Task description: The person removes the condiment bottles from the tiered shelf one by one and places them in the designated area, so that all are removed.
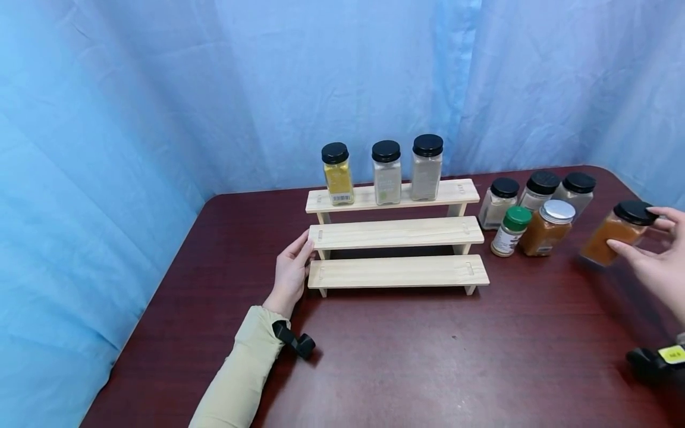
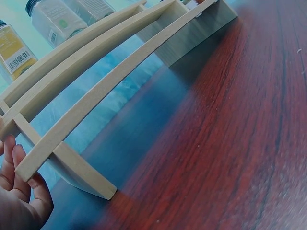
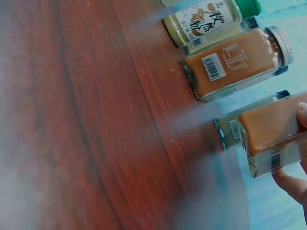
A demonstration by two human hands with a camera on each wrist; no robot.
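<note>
A three-tier wooden spice rack (image 1: pixel 396 233) stands mid-table. My left hand (image 1: pixel 291 270) grips its left end at the middle shelf; the left wrist view shows the fingers (image 2: pixel 41 196) around the shelf's end. At the far right, my right hand (image 1: pixel 660 252) holds a jar of orange-brown powder (image 1: pixel 612 238) with a black lid, thumb on one side and fingers by the lid. That jar leans, and in the right wrist view its powder (image 3: pixel 273 124) shows below the fingertips. Whether its base touches the table is unclear.
On the top shelf stand a yellow-powder jar (image 1: pixel 339 178) and two pale jars (image 1: pixel 387 178). Right of the rack are a green-capped bottle (image 1: pixel 507 238), a silver-lidded brown jar (image 1: pixel 546 232) and several black-lidded jars (image 1: pixel 495 208). A blue curtain (image 1: pixel 332 83) hangs behind the table.
</note>
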